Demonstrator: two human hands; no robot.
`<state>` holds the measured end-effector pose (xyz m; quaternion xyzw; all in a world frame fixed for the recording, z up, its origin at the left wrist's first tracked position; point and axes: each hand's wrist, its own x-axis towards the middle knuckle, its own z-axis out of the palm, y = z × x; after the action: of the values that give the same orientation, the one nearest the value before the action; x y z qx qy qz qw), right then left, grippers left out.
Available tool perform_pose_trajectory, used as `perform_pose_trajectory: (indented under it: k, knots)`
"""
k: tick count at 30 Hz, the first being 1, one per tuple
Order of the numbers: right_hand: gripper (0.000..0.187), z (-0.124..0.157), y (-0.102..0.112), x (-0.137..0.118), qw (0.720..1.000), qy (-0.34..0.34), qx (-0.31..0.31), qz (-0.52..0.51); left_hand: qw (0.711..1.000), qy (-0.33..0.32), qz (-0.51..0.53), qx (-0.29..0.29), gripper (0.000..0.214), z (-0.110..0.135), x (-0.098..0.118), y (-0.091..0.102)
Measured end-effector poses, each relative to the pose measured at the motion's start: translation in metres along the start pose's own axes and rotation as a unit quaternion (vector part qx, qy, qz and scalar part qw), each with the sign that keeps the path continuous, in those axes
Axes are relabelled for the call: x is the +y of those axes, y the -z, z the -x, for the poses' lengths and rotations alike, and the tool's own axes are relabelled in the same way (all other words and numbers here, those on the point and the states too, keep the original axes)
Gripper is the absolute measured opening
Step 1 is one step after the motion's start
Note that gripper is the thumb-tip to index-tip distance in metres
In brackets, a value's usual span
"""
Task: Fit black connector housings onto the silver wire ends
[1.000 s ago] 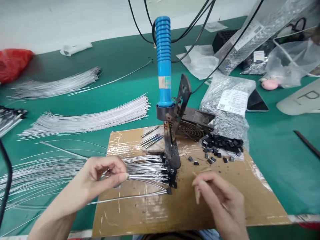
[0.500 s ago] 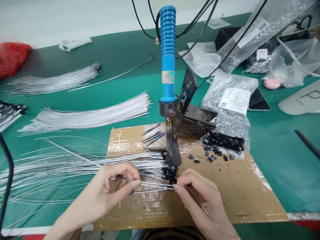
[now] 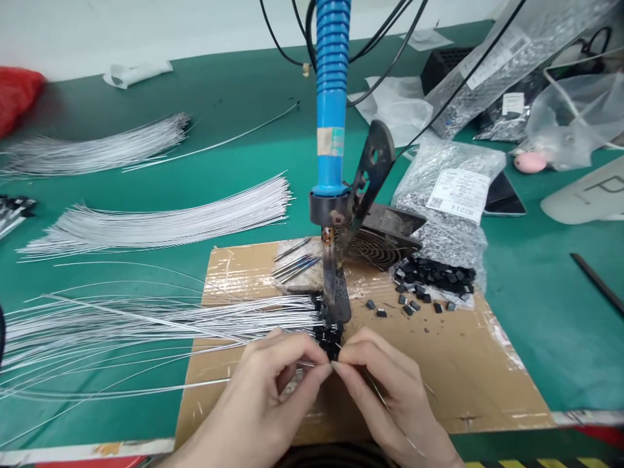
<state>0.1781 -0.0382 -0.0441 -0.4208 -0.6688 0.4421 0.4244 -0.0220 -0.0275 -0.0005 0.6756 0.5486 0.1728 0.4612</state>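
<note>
One left hand (image 3: 280, 387) and one right hand (image 3: 394, 383) pinched thin wires (image 3: 379, 393); straying toward the twelve-o'clock soldering iron (image 3: 331, 153) risked burns.

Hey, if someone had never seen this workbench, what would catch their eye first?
Probably the blue soldering iron, standing upright at the center in its dark metal bracket. Just below it, the left hand and right hand come close together over the cardboard, pinching thin wires. White wire bundles fan across the green tabletop on the left, while small black connectors lie heaped toward the right.
</note>
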Motion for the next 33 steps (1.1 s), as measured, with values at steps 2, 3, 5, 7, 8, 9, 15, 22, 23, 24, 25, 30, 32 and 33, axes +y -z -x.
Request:
perform_pose_trajectory:
  k: [2, 3, 5, 7, 8, 9, 15, 22, 23, 24, 25, 30, 32, 33]
  knots:
    - [0.015, 0.000, -0.003, 0.001, 1.000, -0.002, 0.012, -0.014, 0.998, 0.022, 0.052, 0.005, 0.024, -0.003, 0.001, 0.000]
    - [0.016, 0.001, -0.004, 0.001, 0.999, -0.011, 0.027, -0.026, 0.996, 0.034, 0.078, 0.009, 0.025, -0.004, 0.002, 0.001]
    - [0.020, 0.002, -0.006, 0.002, 0.993, -0.061, 0.083, -0.063, 0.991, 0.051, 0.123, 0.028, 0.025, -0.007, 0.003, 0.002]
    - [0.024, 0.003, -0.008, 0.003, 0.970, -0.132, 0.156, -0.132, 0.985, 0.068, 0.154, 0.046, 0.026, -0.008, 0.003, 0.003]
    - [0.026, 0.004, -0.008, 0.003, 0.954, -0.156, 0.181, -0.179, 0.982, 0.075, 0.164, 0.053, 0.026, -0.009, 0.002, 0.004]
    - [0.031, 0.005, -0.008, 0.004, 0.939, -0.170, 0.192, -0.230, 0.981, 0.081, 0.169, 0.058, 0.026, -0.010, 0.002, 0.004]
    - [0.050, 0.002, -0.012, -0.001, 0.920, -0.212, 0.172, -0.282, 0.978, 0.091, 0.178, 0.063, 0.027, -0.014, -0.002, 0.002]
    - [0.020, -0.006, -0.017, -0.012, 0.945, -0.202, 0.111, -0.232, 0.982, 0.106, 0.144, 0.065, 0.033, -0.012, -0.004, 0.001]
    - [0.019, -0.007, -0.018, -0.012, 0.937, -0.215, 0.114, -0.251, 0.981, 0.106, 0.146, 0.066, 0.033, -0.012, -0.004, 0.001]
    - [0.019, -0.007, -0.018, -0.012, 0.928, -0.231, 0.117, -0.268, 0.981, 0.103, 0.149, 0.069, 0.032, -0.012, -0.004, 0.001]
    - [0.018, -0.007, -0.019, -0.012, 0.919, -0.246, 0.119, -0.283, 0.981, 0.096, 0.153, 0.073, 0.031, -0.012, -0.003, 0.001]
    - [0.022, -0.007, -0.021, -0.011, 0.899, -0.280, 0.115, -0.317, 0.980, 0.065, 0.171, 0.080, 0.025, -0.012, -0.001, -0.001]
    - [0.024, -0.007, -0.020, -0.010, 0.896, -0.282, 0.113, -0.323, 0.982, 0.060, 0.163, 0.079, 0.024, -0.011, -0.001, -0.002]
    - [0.024, -0.008, -0.020, -0.010, 0.895, -0.284, 0.112, -0.326, 0.982, 0.057, 0.158, 0.080, 0.024, -0.011, -0.001, -0.002]
